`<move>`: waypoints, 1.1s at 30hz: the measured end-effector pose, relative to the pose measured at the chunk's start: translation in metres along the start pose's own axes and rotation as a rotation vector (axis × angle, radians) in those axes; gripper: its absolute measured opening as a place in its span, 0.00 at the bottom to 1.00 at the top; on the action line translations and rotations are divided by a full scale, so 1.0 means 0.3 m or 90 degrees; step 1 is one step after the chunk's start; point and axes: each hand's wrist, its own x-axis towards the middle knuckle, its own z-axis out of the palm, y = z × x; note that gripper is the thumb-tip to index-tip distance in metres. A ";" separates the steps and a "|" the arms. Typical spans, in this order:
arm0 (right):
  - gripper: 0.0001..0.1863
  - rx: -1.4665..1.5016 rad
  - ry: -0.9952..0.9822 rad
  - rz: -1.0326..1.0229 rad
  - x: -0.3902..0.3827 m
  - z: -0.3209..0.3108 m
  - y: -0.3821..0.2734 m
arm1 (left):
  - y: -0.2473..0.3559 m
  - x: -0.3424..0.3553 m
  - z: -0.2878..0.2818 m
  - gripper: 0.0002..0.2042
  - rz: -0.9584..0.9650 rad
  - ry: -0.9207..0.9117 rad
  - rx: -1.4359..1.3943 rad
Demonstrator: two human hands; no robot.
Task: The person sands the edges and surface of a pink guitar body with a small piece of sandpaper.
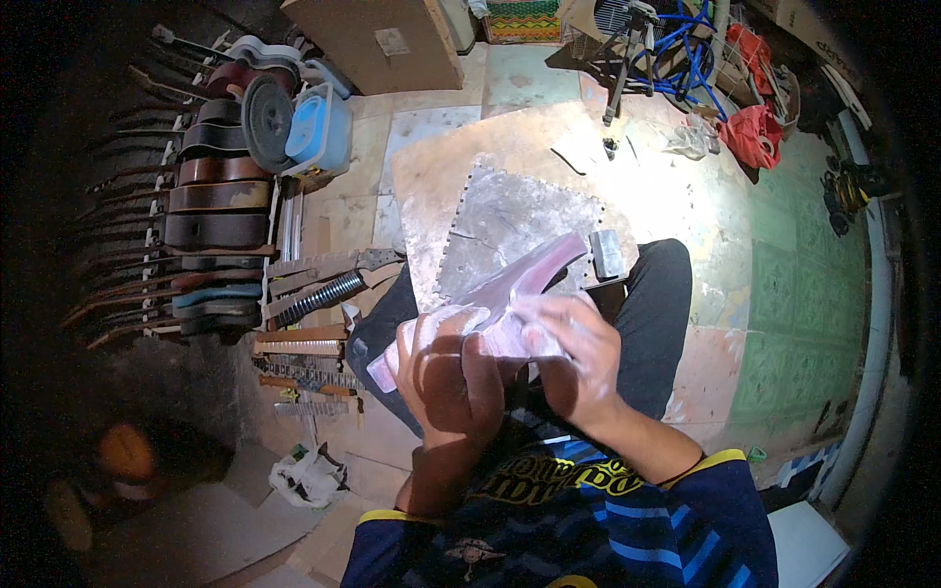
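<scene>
A dusty pinkish-purple curved piece (520, 274), horned like part of a solid guitar body, lies slanted across my lap. My left hand (446, 367) is closed around its near left part, with pale dust on the fingers. Against its near right edge, my right hand (578, 348) has its fingers bent and pressed together, whitened with dust. Whatever those fingers hold, if anything, is hidden. Just beyond my right knee edge rests a grey rectangular block (608, 254). Under the curved piece's far end spreads a grey dusty mat (520, 211) with notched edges.
Several guitars (218, 196) stand in a row at the left. Fretted necks and files (309, 348) lie beside my left knee. A blue plastic tub (319, 132), a brown board (382, 44), a blue-framed metal item (686, 59) and a red bag (753, 137) are farther off.
</scene>
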 end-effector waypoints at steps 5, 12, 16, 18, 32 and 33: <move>0.11 0.043 -0.003 -0.036 -0.026 -0.001 -0.022 | -0.032 -0.022 -0.021 0.10 0.001 -0.041 -0.002; 0.11 0.047 0.029 0.038 -0.044 0.020 0.024 | 0.019 0.006 -0.020 0.10 0.059 0.001 0.067; 0.09 0.054 0.013 0.070 -0.021 -0.004 -0.101 | 0.026 0.008 -0.021 0.10 0.074 0.011 0.038; 0.09 0.046 0.021 0.077 -0.032 0.009 -0.060 | 0.017 0.002 -0.025 0.10 0.062 -0.009 0.000; 0.22 0.028 0.053 -0.053 -0.037 0.002 -0.024 | 0.050 0.029 -0.003 0.13 0.063 -0.026 0.088; 0.11 0.042 0.071 -0.039 -0.039 0.013 0.014 | 0.046 0.031 0.007 0.13 0.075 -0.012 0.098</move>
